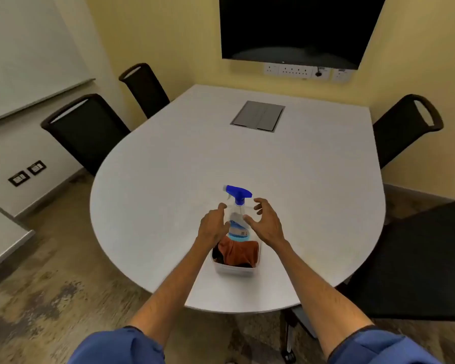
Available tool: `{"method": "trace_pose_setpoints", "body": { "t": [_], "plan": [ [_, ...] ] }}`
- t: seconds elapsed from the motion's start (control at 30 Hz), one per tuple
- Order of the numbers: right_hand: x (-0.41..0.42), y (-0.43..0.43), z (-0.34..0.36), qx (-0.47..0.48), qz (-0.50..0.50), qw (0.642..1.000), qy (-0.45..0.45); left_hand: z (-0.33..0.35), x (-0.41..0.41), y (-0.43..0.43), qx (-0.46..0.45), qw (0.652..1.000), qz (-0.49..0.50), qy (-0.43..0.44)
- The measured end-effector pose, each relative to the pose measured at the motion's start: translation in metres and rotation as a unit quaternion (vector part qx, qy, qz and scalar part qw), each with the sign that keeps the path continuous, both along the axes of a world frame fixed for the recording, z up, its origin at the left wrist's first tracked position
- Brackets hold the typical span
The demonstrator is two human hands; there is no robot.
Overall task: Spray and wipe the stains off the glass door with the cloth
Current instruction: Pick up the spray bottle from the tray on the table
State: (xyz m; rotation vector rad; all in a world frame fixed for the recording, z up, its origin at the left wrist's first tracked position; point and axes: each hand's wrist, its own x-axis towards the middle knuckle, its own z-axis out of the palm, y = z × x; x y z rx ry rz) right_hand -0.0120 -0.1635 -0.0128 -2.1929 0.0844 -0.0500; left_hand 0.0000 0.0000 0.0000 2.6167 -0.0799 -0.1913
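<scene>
A clear spray bottle [237, 215] with a blue trigger head and a little blue liquid stands upright at the far end of a small white tub [234, 270] on the white table [168, 179]. An orange cloth [238, 252] lies bunched in the tub over something dark. My left hand [212, 225] hovers just left of the bottle, fingers apart, holding nothing. To the bottle's right, my right hand [267, 222] is spread and curved toward it, also holding nothing. No glass door is in view.
Black chairs stand around the table: two at the left [90, 130], one at the far right [402, 127], one at the near right [418, 261]. A grey cable hatch [258, 116] sits in the tabletop. A dark screen [294, 27] hangs on the yellow wall.
</scene>
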Motion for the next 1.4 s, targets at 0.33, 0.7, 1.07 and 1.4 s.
{"method": "trace_pose_setpoints", "body": {
  "t": [0.33, 0.7, 1.07, 1.4],
  "plan": [
    [0.04, 0.019, -0.022, 0.043, -0.028, 0.997, 0.065, -0.039, 0.03, -0.006, -0.151, 0.986, -0.005, 0.077],
    [0.062, 0.026, -0.041, 0.066, 0.009, 0.995, 0.073, -0.061, 0.044, -0.017, -0.198, 0.973, 0.029, 0.114],
    [0.111, 0.027, 0.008, 0.038, 0.114, 0.993, -0.001, -0.028, 0.056, -0.007, -0.24, 0.959, 0.149, 0.022],
    [0.138, 0.07, 0.071, 0.068, 0.184, 0.972, -0.127, 0.024, 0.053, 0.014, -0.252, 0.936, 0.233, -0.085]
  ]
}}
